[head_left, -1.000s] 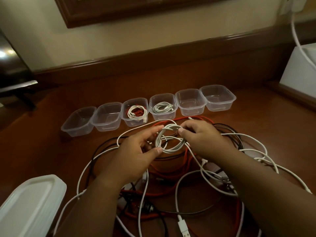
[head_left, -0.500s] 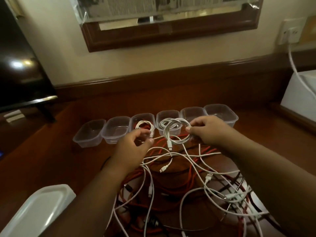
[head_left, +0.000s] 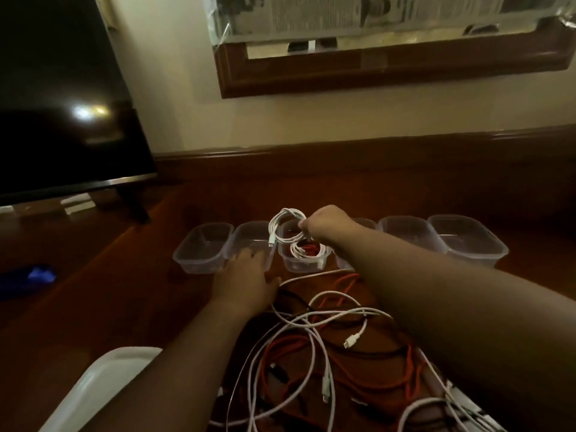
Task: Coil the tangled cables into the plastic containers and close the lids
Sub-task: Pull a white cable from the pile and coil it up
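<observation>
Right hand [head_left: 325, 224] pinched shut on a coiled white cable [head_left: 285, 226], held in the air above the row of clear plastic containers [head_left: 202, 251], over the second and third tubs from the left; plug end dangling down. Third tub [head_left: 304, 260] already holding a white and a red cable. Left hand [head_left: 246, 280] flat on the wooden table [head_left: 109, 307], fingers spread, gripping nothing, just before the second tub, beside the tangle of white, orange and black cables [head_left: 327, 353].
</observation>
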A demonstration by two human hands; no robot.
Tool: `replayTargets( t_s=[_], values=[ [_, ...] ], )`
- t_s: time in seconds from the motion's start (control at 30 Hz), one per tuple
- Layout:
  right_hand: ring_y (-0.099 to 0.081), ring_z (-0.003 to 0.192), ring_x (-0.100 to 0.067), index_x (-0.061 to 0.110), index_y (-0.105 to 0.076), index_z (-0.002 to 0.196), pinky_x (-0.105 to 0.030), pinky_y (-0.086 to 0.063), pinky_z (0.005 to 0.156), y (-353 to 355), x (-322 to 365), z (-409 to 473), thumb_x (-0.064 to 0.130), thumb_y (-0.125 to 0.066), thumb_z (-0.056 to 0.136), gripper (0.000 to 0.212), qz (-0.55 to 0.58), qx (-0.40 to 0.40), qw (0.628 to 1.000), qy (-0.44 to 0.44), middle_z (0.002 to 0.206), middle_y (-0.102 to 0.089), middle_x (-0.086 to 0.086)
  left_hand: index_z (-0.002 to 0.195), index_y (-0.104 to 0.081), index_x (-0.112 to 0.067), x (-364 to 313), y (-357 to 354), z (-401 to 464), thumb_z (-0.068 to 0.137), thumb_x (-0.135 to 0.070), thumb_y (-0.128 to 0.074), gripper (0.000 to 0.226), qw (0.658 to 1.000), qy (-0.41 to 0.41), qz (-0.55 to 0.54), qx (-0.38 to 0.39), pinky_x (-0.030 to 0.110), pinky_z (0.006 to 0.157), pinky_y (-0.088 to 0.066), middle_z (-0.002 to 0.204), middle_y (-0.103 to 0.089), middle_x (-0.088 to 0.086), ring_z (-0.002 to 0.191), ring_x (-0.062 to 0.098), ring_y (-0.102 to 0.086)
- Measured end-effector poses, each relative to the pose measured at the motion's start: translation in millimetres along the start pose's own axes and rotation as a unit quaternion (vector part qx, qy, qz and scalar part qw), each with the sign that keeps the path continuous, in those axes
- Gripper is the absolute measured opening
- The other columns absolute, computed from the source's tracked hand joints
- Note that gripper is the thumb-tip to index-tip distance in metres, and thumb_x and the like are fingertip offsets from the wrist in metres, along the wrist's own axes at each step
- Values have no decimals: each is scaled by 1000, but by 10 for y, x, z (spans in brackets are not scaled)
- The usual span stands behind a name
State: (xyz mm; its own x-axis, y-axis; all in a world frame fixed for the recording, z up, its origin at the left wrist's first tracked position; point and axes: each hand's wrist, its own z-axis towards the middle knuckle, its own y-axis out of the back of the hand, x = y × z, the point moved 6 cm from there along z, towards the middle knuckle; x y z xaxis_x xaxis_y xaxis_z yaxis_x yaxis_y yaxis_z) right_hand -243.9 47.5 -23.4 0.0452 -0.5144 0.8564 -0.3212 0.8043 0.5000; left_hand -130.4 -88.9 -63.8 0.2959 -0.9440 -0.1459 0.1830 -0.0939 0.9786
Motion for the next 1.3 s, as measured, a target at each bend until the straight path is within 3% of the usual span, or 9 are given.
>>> replayTargets(
  t_s=[0.13, 0.23, 0.4, 0.53, 0.7, 0.8, 0.97, 1.13, 1.3],
  values=[
    [-56, 65, -21, 6, -64, 90, -28, -42, 54, -457, 247, 347, 22, -61, 93, 16, -94, 13, 995, 21, 78, -60, -8, 139, -49, -23, -52, -41, -7, 88, -49, -63, 59, 999, -13, -41, 29, 41, 100, -45, 143, -39, 4, 128, 30, -46],
    [-58, 70, -23, 6, -61, 94, -30, -40, 50, -719, 318, 512, 22, -58, 96, 16, -152, 34, 987, 24, 82, -61, -9, 138, -50, -25, -56, -71, -23, 88, -50, -63, 58, 997, -16, -43, 61, 45, 101, -46, 146, -33, 4, 129, 31, -45],
    [-63, 78, -23, 11, -57, 93, -32, -50, 61, -901, 269, 695, 26, -59, 96, 16, -239, 31, 970, 33, 90, -63, -8, 139, -48, -20, -31, -41, -9, 91, -51, -61, 59, 998, -31, -8, 61, 45, 104, -42, 142, -37, 5, 128, 31, -44],
    [-65, 80, -25, 13, -62, 99, -39, -56, 73, -864, 259, 709, 35, -64, 93, 23, -233, 12, 969, 76, 88, -65, -8, 140, -48, -19, -11, -77, 17, 91, -53, -59, 60, 997, -23, 4, 74, 49, 110, -35, 149, -32, 8, 136, 32, -37],
    [-63, 74, -20, 14, -67, 86, -30, -47, 59, -564, 231, 355, 35, -63, 94, 23, -207, 13, 970, 129, 80, -66, -5, 141, -47, -20, -3, -47, -44, 90, -57, -57, 64, 996, -14, 41, 79, 51, 109, -33, 148, -34, 7, 136, 32, -36],
    [-64, 76, -26, 13, -71, 80, -29, -44, 58, -359, 123, -64, 30, -61, 95, 25, -241, 19, 959, 152, 77, -68, -6, 141, -46, -23, -37, 6, -161, 87, -59, -57, 65, 994, -26, 59, 84, 52, 109, -34, 146, -38, 8, 135, 33, -38],
    [-62, 80, -23, 10, -72, 91, -35, -50, 67, -98, -122, -927, 30, -61, 95, 23, -257, 55, 947, 182, 85, -68, -6, 117, -60, -26, -229, 179, -555, 89, -51, -55, 38, 992, -67, 74, 80, 44, 89, -50, 124, -62, 3, 112, 29, -59],
    [-63, 82, -14, 18, -72, 93, -31, -52, 72, -52, -492, -1691, 31, -64, 94, 16, -287, 129, 935, 166, 86, -68, 3, 97, -67, -28, -288, 226, -1243, 88, -58, -56, 33, 993, -75, 47, 75, 33, 73, -52, 97, -67, -4, 89, 20, -62],
    [-64, 79, -14, 23, -69, 86, -28, -51, 68, -156, -823, -2326, 34, -66, 91, 13, -295, 188, 927, 137, 82, -67, 5, 76, -67, -30, -310, 79, -1901, 87, -51, -65, 24, 978, -70, -147, 127, 34, 72, -55, 79, -67, -10, 78, 7, -63]
  ],
)
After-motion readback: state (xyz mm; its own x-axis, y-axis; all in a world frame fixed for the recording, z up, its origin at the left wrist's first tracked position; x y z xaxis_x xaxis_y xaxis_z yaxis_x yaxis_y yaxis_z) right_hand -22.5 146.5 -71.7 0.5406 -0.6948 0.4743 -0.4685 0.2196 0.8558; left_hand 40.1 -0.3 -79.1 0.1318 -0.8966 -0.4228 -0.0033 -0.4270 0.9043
